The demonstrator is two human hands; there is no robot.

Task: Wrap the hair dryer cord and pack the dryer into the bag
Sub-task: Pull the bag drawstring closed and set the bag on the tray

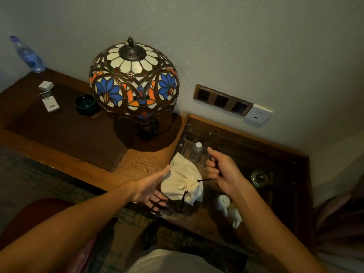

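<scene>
Cream cloth drawstring bag (182, 179), neck gathered shut, sat at the near edge of the wooden counter (145, 160), beside a lower glass-topped section (246, 154). Hair dryer not visible; whether it was inside the bag could not be told. Left hand (151, 187) lay open against the bag's left side, fingers spread beneath it among loops of dark cord (184, 200). Right hand (222, 172) was curled closed, pinching a dark drawstring (204, 180) running taut from the bag's neck. Under the glass: a small clear water bottle (196, 151). On the counter: a stained-glass lamp (134, 79), dark green bowl (86, 104), white remote (49, 101). Rough plaster wall (236, 46) carried a brown three-socket panel (222, 100). Room dimly lit.
</scene>
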